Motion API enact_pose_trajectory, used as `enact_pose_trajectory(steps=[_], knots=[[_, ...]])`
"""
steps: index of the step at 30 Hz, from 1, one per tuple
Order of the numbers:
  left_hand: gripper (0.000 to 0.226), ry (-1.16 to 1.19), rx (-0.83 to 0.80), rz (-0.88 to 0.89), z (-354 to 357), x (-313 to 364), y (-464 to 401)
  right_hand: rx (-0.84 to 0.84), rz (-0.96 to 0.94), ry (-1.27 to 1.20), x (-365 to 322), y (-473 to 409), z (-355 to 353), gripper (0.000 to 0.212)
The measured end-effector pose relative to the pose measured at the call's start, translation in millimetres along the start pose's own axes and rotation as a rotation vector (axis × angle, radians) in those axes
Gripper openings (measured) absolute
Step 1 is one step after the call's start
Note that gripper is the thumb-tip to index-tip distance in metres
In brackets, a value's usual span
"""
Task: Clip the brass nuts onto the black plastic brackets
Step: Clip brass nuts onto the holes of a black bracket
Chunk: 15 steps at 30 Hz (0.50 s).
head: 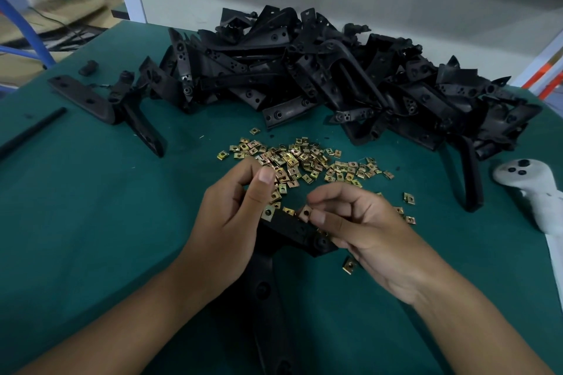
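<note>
Bracket heap (pixel 335 76) far beyond hands. Loose nuts (pixel 304 161) just beyond fingers. Bracket (pixel 292 231) between hands; left hand (pixel 231 216) grips its end, right hand (pixel 359 222) pinches nut (pixel 305 212) at its edge.

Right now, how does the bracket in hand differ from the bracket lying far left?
The bracket in hand is gripped by the left hand and carries a brass nut; the far-left bracket lies untouched and shows bare holes. The right hand pinches a second nut. Both are black and angled.
</note>
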<state>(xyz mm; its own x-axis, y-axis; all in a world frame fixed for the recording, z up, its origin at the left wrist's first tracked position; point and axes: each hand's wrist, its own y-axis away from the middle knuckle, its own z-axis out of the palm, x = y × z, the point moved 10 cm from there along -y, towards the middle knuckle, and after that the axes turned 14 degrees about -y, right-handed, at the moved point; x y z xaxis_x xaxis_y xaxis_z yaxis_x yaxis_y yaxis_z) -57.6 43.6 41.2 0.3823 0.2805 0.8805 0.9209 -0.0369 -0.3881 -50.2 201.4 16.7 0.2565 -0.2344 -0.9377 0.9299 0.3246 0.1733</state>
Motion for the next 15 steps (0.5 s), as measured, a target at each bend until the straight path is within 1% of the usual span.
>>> enact_pose_trajectory(steps=[9, 15], knots=[[0.047, 0.007, 0.011, -0.001, -2.3, 2.2, -0.5, -0.030, 0.002, 0.036, 1.0, 1.1, 4.2, 0.020], [0.046, -0.042, 0.025, -0.006, -3.4, 3.4, -0.4, -0.067, -0.013, 0.030, -0.1, 1.3, 6.7, 0.016]])
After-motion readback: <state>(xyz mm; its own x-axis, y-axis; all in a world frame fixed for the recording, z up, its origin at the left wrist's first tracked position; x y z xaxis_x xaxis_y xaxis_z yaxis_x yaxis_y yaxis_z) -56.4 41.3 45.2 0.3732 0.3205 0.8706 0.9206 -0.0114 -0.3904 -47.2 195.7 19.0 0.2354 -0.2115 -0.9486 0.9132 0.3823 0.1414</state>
